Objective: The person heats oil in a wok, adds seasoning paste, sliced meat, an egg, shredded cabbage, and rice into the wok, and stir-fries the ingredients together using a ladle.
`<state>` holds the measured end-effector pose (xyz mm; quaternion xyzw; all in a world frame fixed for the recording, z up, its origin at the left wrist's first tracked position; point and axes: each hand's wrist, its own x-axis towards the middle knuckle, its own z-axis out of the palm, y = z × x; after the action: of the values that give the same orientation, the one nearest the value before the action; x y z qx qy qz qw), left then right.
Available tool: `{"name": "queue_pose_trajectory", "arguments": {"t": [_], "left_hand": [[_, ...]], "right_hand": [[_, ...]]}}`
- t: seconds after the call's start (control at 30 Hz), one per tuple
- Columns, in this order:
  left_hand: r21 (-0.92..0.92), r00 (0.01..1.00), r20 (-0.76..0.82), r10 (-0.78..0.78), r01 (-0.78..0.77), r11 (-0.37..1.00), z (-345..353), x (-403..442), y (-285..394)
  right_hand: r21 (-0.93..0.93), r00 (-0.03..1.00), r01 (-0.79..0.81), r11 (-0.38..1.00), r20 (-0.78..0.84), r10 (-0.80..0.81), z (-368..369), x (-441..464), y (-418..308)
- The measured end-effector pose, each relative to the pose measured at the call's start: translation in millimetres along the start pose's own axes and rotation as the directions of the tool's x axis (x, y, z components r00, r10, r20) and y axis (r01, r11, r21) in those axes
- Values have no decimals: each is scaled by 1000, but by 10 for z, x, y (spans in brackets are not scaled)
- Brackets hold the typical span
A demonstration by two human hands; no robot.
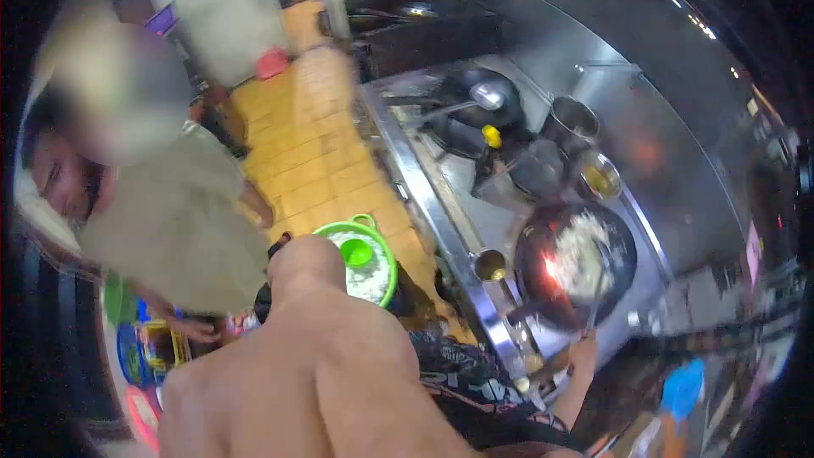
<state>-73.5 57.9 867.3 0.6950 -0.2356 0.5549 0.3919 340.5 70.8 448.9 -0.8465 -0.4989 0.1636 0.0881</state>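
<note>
My left hand (314, 322) is raised close to the camera and fills the lower middle of the view. Its back and a bent knuckle show; the fingertips are hidden. At the stove, my right hand (583, 352) is wrapped round the handle of a metal wok spatula (596, 293). The spatula's head lies among pale food (581, 259) in a black wok (532, 288), where an orange flame glows at the left. Beyond the left hand's knuckle is a green basin (392, 276) of white rice-like food, with a green bowl (356, 251) in it.
Another black wok (462, 140) holds a metal ladle (487, 96) farther along the stove. Metal pots (573, 119) stand along the back, and a small cup (490, 265) sits near the front edge. At left, a person (186, 212) stands on the yellow tiled floor (322, 174).
</note>
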Motion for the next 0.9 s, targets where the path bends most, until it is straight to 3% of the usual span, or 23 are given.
{"name": "queue_pose_trajectory", "arguments": {"t": [0.1, 0.23, 0.3, 0.37, 0.43, 0.5, 0.53, 0.57, 0.6, 0.63, 0.67, 0.7, 0.77, 0.83, 0.9], "left_hand": [[-204, 999, 0, -38, 38, 978, -12, 22, -241], [-444, 993, 3, -120, 109, 889, 47, 49, -524], [-549, 982, -16, -187, 147, 823, 76, 55, -611], [-638, 959, -35, -282, 196, 745, 111, 83, -634], [-710, 918, -52, -393, 243, 661, 97, 61, -611], [-758, 883, -39, -469, 280, 589, 113, 63, -617], [-767, 862, -50, -505, 290, 572, 119, 67, -583], [-780, 898, -10, -439, 268, 566, 116, 58, -712], [-773, 944, 14, -329, 219, 595, 115, 67, -850], [-762, 980, 18, -198, 142, 632, 118, 86, -982], [-746, 999, -6, -48, 28, 665, 123, 127, -1141], [-733, 994, -38, 101, -96, 673, 116, 162, -1281], [-701, 948, -88, 306, -278, 657, 72, 244, -1456], [-691, 905, -145, 401, -383, 614, 48, 254, -1539], [-728, 909, -114, 402, -352, 589, 69, 208, -1557]], "right_hand": [[12, 999, -27, 1000, 30, 27, -329, -118, -218], [58, 996, -58, 997, -60, 61, -207, -153, -157], [131, 999, -45, 990, -21, 48, -155, -199, -102], [4, 998, 23, 1000, -55, -23, -20, -162, 18], [-138, 960, 101, 985, -246, -132, 414, -45, 286], [35, 991, -73, 997, -114, 77, 122, -179, 41], [4, 990, -90, 996, -111, 90, 165, -181, 46], [-26, 990, -101, 995, -104, 97, 246, -128, 90], [-109, 973, -136, 985, -202, 112, 394, -85, 116], [-27, 963, -125, 992, -246, 114, 421, -90, 114], [66, 972, -172, 983, -153, 180, 337, -112, 18], [152, 971, -225, 963, -53, 235, 257, -152, -47], [268, 957, -245, 932, -88, 277, 223, -181, -239], [154, 974, -203, 967, -73, 216, 145, -304, -238], [310, 974, -102, 945, -159, 158, 183, -396, -197]]}}
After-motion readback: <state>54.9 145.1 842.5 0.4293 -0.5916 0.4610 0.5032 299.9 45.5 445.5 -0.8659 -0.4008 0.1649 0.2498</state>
